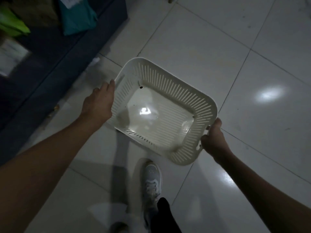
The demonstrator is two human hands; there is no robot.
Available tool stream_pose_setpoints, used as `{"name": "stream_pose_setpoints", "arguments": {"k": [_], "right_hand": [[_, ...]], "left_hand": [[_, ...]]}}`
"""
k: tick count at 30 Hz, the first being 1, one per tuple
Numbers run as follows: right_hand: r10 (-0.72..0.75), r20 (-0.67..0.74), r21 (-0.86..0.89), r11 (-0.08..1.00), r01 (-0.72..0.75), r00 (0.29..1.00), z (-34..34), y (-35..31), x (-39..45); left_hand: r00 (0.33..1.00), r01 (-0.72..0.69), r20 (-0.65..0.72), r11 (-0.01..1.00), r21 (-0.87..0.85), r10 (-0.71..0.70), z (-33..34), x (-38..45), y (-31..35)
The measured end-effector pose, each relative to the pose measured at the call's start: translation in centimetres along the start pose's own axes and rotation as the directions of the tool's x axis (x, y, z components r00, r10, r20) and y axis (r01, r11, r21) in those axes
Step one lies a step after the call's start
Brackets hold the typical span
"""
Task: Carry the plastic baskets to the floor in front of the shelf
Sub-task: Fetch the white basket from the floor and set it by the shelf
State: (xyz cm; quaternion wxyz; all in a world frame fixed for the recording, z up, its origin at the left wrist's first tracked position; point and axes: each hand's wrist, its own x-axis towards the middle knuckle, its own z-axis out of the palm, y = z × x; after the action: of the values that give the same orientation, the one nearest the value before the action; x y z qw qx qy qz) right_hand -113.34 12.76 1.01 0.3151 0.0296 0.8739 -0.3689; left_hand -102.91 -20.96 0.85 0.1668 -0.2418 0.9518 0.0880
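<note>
A white plastic basket (176, 91) with slotted sides is held in the air above the tiled floor, its inside empty and facing me. My left hand (98, 102) grips its left rim with the fingers under the edge. My right hand (212, 139) is closed on the handle at its near right corner. The basket tilts a little, its far corner higher. A dark blue shelf unit (55, 52) runs along the left.
A green bag (11, 24) and a teal bag (77, 15) lie on the dark shelf unit at upper left. My grey shoe (151, 180) is on the glossy white floor tiles (252, 56) below the basket. Open floor stretches ahead and to the right.
</note>
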Motion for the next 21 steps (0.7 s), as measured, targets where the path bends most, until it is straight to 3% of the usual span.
{"name": "stream_pose_setpoints", "arguments": {"k": [9, 12, 16, 21], "right_hand": [[-0.173, 0.015, -0.129, 0.976, 0.173, 0.985, -2.1, -7.4, -8.7], [-0.237, 0.044, -0.143, 0.960, 0.240, 0.971, -2.3, -9.3, -12.9], [-0.322, 0.108, -0.169, 0.926, 0.337, 0.941, -1.7, -11.2, -18.3], [-0.386, 0.139, -0.222, 0.886, 0.408, 0.912, 0.6, -12.9, -25.2]], "left_hand": [[0.985, 0.163, 0.081, 0.978, -0.127, -0.154, -6.1, -12.8, -4.3], [0.974, 0.222, 0.096, 0.943, -0.248, -0.204, -7.5, -17.8, -6.0], [0.962, 0.264, 0.045, 0.867, -0.423, -0.271, -8.6, -24.5, -8.6], [0.925, 0.325, -0.018, 0.818, -0.475, -0.378, -9.4, -33.4, -11.2]]}}
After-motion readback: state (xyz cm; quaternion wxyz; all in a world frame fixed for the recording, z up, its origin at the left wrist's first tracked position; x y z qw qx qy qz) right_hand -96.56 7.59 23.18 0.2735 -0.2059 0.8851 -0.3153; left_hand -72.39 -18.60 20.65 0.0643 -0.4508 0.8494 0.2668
